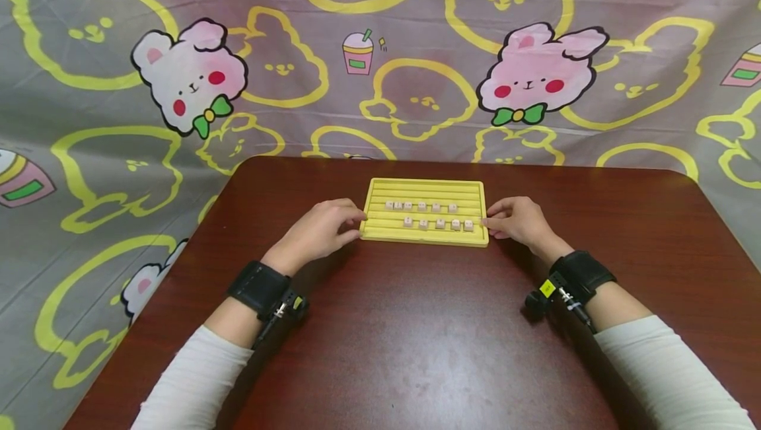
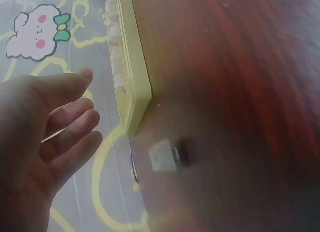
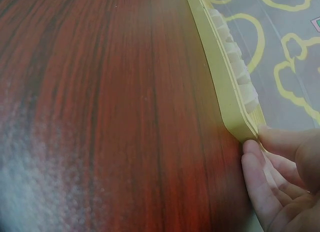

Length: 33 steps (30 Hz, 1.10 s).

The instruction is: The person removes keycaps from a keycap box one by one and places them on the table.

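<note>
The tray [image 1: 380, 230] lies on the bench [image 1: 428, 324] between both hands, its long axis running from one to the other, bearing small blocks [image 1: 440, 224]. The right hand [image 1: 523, 222] is nearer, its fingers pinching the right end; the left hand [image 1: 318, 228], fingers loosely bent and grasping nothing, is at the left end, contact unclear.

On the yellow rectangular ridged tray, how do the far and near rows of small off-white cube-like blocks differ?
The far row has six blocks; the near row has five.
In the head view, the far row starts further left, while the near row ends further right.
The far row bunches closest at its left end, the near row at its right.
Both hold similar off-white blocks on the yellow tray.
</note>
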Motion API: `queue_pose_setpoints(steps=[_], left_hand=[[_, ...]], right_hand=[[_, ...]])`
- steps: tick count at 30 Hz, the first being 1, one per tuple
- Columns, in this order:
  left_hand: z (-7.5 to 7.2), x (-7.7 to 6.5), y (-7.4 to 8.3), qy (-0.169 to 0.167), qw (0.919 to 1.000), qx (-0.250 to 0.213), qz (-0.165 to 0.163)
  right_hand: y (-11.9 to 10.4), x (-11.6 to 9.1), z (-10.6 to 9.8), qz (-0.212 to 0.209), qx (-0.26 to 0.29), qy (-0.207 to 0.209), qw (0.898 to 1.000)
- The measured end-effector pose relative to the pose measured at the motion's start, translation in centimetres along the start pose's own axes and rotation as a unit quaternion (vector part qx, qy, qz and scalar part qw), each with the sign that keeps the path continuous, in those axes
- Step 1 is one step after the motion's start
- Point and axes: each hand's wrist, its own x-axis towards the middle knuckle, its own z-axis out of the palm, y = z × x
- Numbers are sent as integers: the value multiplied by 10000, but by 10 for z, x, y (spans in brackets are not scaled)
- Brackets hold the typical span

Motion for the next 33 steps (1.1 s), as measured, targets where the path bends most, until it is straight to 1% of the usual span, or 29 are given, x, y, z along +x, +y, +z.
queue_pose_setpoints(steps=[8,15,19,24,33], left_hand=[[6,18,11,18,9998,41,217],[11,31,18,-118,9995,69,286],[14,39,22,-154,9992,35,358],[18,49,27,-189,9987,122,447],[26,63,36,-193,9976,224,622]], right_hand=[[0,1,-1,15,-16,-8,10000],[-2,2,-2,12,4,-3,10000],[-2,2,-2,0,12,-1,10000],[-1,2,-2,19,27,-8,10000],[1,3,-3,-54,52,-25,10000]])
